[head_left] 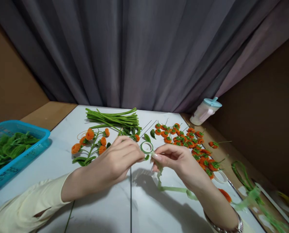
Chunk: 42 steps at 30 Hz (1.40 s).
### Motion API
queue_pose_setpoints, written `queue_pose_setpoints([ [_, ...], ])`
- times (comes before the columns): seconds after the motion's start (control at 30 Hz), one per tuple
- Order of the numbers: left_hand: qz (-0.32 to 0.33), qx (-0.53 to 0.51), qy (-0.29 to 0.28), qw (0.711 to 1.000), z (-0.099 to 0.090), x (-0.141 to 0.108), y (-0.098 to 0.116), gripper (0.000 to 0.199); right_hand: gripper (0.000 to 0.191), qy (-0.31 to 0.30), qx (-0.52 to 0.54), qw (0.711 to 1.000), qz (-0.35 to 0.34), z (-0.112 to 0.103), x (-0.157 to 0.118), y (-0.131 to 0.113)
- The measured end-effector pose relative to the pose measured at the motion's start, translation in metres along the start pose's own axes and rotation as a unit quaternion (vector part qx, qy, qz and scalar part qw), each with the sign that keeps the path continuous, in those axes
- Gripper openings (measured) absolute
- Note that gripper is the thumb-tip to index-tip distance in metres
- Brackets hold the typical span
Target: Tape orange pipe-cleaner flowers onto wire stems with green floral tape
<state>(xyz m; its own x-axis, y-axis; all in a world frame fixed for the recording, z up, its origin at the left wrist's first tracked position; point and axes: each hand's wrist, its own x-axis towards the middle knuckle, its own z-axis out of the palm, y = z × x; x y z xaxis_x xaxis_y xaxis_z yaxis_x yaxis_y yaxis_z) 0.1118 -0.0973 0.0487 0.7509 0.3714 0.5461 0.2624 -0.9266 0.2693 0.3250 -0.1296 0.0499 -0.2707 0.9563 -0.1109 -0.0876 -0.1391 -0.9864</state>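
My left hand point(115, 158) is closed in a pinch around a small green fuzzy piece point(147, 157), whose tip shows past the fingers. Just to its right, my right hand point(175, 158) pinches the end of a pale green tape strip point(173, 188), which trails down and rightward over the white table. A roll of green tape point(146, 147) lies on the table beyond the fingertips. Left of my left hand lie stems with orange pompom fruits point(90, 134) and green leaves.
Green stems point(114, 119) lie in a bundle at the back. Many small orange fruits point(177, 139) spread across the right side. A blue basket point(44, 134) of leaves stands left; a lidded cup point(205, 111) stands back right. Tape scraps point(250, 197) lie near the right edge.
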Motion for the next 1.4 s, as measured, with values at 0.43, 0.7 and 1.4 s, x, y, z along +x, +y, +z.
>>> queue_pose_setpoints([
  [0.43, 0.087, 0.103, 0.025, 0.991, 0.0032, -0.0013, 0.0023, 0.025, 0.025, -0.031, 0.05, 0.998, 0.038, 0.0087, -0.002, -0.0022],
  [0.7, 0.127, 0.136, 0.028, 0.982, 0.0014, -0.0003, 0.0028, 0.025, 0.023, -0.049, 0.053, 0.997, 0.032, 0.006, -0.0005, 0.0017],
  [1.4, 0.135, 0.106, 0.074, 0.982, 0.007, -0.0001, -0.0007, 0.025, 0.016, -0.083, 0.077, 0.994, 0.003, 0.0049, -0.0055, -0.0031],
])
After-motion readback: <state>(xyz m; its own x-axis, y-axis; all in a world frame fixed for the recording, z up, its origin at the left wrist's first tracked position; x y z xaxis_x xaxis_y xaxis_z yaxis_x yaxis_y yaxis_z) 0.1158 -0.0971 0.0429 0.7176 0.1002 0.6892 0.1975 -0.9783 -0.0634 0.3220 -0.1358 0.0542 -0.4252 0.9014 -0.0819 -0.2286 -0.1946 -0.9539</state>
